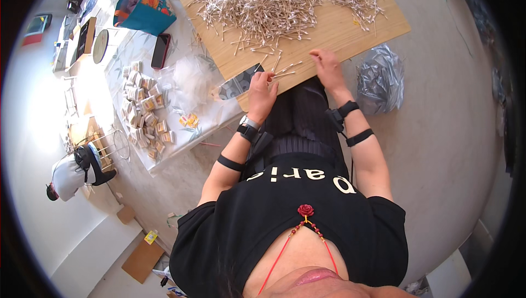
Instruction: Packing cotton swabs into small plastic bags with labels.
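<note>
A large heap of white cotton swabs [257,2] covers the far part of a wooden board [383,32] in front of me. At the board's near edge, my left hand [263,96] is closed, thumb and fingers around the ends of a few cotton swabs [285,74] that point to the right. More loose swabs lie just beyond its fingertips. My right hand [330,71] is over the board's near edge, to the right of those swabs. Its fingers are loosely bent and a little apart, and no swab shows in them.
Left of the board, a table [189,140] bears many small packs [145,103], clear plastic bags [193,81], a phone [160,51] and a teal bag [145,7]. A grey plastic bag [379,78] stands at right. Another person [76,173] sits far left.
</note>
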### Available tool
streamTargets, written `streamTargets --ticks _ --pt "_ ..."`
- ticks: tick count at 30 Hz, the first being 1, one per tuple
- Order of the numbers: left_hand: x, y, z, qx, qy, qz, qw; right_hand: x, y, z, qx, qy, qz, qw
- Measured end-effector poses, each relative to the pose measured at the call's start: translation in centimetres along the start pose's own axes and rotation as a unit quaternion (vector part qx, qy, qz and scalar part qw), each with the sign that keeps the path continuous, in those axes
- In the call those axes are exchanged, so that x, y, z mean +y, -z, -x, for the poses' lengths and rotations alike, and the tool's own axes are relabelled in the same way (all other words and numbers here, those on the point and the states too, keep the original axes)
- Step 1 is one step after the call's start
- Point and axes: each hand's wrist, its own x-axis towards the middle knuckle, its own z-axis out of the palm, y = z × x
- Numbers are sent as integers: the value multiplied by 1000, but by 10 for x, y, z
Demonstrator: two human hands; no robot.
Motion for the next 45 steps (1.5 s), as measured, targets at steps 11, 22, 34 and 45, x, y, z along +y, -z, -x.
streamTargets --ticks 11,22,34,45 --pt "-5 -7 3 58 8 -49 997 -17 -26 22 -80 80 141 983" --pt "-17 -6 12 89 21 -68 994 -27 -32 30 -98 104 114 983" --pt "-13 -10 2 79 -18 -84 993 -24 -35 30 -124 116 121 978" --pt "-12 -11 2 86 -6 -91 992 -36 -62 3 -130 131 117 976"
